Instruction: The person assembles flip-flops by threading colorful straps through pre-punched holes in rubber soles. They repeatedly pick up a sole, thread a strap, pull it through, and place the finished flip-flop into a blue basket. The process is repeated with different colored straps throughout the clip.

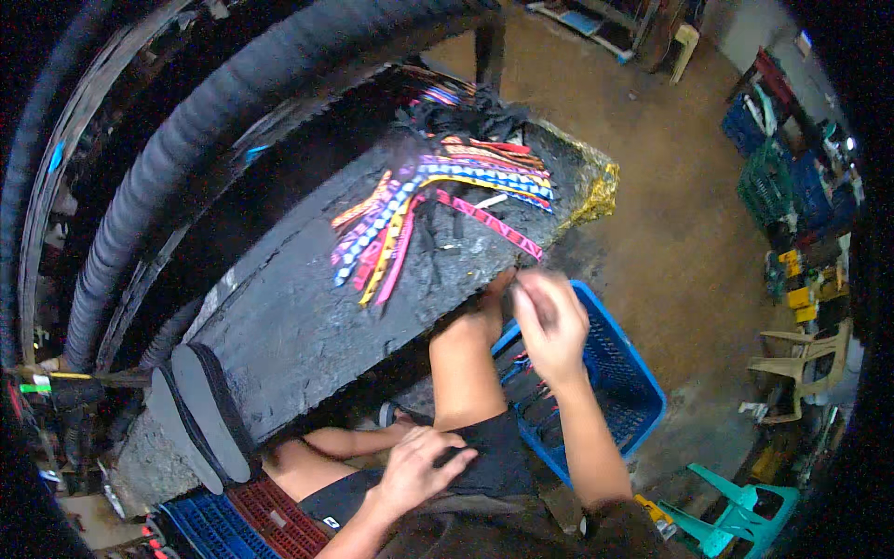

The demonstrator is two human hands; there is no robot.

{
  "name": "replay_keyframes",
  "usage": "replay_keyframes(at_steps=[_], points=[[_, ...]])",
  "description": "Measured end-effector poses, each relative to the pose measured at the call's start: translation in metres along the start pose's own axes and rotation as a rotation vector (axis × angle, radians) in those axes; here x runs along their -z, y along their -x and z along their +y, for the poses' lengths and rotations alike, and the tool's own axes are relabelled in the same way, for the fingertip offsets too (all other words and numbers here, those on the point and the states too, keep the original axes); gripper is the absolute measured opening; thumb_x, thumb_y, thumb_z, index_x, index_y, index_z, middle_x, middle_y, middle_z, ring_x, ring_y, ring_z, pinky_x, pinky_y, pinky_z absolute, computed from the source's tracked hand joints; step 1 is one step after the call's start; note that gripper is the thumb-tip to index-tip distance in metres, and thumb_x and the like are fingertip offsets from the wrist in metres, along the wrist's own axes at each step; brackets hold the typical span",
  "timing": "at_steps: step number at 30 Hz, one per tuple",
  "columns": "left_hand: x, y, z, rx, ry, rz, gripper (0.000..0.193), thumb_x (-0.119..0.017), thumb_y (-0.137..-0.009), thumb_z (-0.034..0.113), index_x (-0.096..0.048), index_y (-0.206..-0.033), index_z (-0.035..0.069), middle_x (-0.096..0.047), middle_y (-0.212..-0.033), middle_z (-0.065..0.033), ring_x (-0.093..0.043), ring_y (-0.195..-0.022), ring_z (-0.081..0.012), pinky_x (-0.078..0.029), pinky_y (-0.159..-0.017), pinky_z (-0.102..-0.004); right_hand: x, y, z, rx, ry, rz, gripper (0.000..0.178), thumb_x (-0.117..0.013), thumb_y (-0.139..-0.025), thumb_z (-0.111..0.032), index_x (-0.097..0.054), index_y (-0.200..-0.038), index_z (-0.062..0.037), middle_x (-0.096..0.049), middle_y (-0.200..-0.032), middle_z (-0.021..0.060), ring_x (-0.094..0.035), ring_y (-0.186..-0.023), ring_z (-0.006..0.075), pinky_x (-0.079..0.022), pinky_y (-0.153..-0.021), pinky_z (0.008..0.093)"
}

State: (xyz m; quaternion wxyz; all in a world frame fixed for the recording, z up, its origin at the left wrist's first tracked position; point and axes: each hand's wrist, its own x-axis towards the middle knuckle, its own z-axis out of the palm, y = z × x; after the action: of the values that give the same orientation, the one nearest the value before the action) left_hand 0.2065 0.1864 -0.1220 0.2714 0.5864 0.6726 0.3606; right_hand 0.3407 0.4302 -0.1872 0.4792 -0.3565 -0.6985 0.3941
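My left hand [424, 470] rests over my lap against the dark shorts [484, 456]. Its fingers are curled, and a small dark patch shows between thumb and forefinger; I cannot make out what it is. My right hand [549, 321] is raised above the rim of a blue plastic basket [633, 391], by the bench edge. It is smeared by motion, with the fingers pinched together near something small and dark. Closest to it on the bench lies a pink patterned strap [494, 228]. Behind that strap, a fanned bundle of colourful patterned straps [428, 177] spreads across the surface.
A dark, worn bench [279, 307] runs diagonally before me. Grey footwear soles [200, 415] lie at its near left end, beside blue and dark red crates [237, 522]. A thick ribbed hose [186, 130] arches at left. A green stool [726, 512] and a beige chair [801, 363] stand at right.
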Motion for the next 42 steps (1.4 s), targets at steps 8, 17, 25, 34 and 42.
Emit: replay_keyframes(at_steps=[8,17,25,34,42], points=[[0.140,0.101,-0.011,0.114,-0.122,0.911,0.019,-0.058,-0.087,-0.012,-0.067,-0.098,0.002,-0.075,-0.098,-0.0158,-0.070,-0.100,-0.0304,-0.051,-0.099,-0.0473,-0.115,-0.241,-0.074,0.441,0.846,-0.831,0.039,-0.076,-0.086,-0.025,-0.072,-0.117,-0.0020,-0.070,-0.108,0.0200,-0.068,-0.104,0.0376,-0.054,-0.091,0.0458],[0.232,0.184,-0.049,0.083,-0.184,1.442,0.048,-0.060,-0.099,0.004,-0.040,-0.143,0.002,-0.054,-0.144,-0.0312,-0.052,-0.138,-0.0400,-0.032,-0.121,-0.0537,-0.114,-0.254,-0.072,0.392,0.715,-0.760,0.028,-0.075,-0.091,-0.017,-0.071,-0.114,-0.0004,-0.072,-0.101,0.0176,-0.070,-0.086,0.0286,-0.054,-0.078,0.0408],[0.299,0.166,-0.144,0.968,-0.315,1.044,0.128,-0.091,-0.067,0.053,-0.021,-0.162,0.002,-0.041,-0.153,-0.0357,-0.046,-0.142,-0.0446,-0.042,-0.116,-0.0480,-0.092,-0.242,-0.143,0.819,0.791,-0.409,0.024,-0.061,-0.103,-0.016,-0.068,-0.119,-0.0001,-0.071,-0.112,0.0195,-0.069,-0.104,0.0367,-0.054,-0.089,0.0408],[0.303,0.192,-0.030,0.184,0.317,1.277,0.089,-0.078,-0.091,0.045,-0.038,-0.155,-0.002,-0.051,-0.150,-0.0182,-0.052,-0.135,-0.0269,-0.040,-0.115,-0.0408,-0.085,-0.201,-0.299,0.371,0.288,-0.725,0.026,-0.070,-0.094,-0.019,-0.072,-0.108,0.0028,-0.074,-0.092,0.0065,-0.064,-0.084,0.0118,-0.053,-0.082,0.0299],[0.131,0.042,0.039,-0.346,0.715,-0.115,0.067,-0.065,-0.100,0.026,-0.033,-0.156,0.006,-0.065,-0.125,-0.0233,-0.068,-0.109,-0.0290,-0.053,-0.097,-0.0449,-0.135,-0.140,-0.308,0.446,0.469,-1.350,0.032,-0.071,-0.095,-0.027,-0.074,-0.108,0.0026,-0.077,-0.092,0.0125,-0.070,-0.082,0.0174,-0.055,-0.077,0.0343]])
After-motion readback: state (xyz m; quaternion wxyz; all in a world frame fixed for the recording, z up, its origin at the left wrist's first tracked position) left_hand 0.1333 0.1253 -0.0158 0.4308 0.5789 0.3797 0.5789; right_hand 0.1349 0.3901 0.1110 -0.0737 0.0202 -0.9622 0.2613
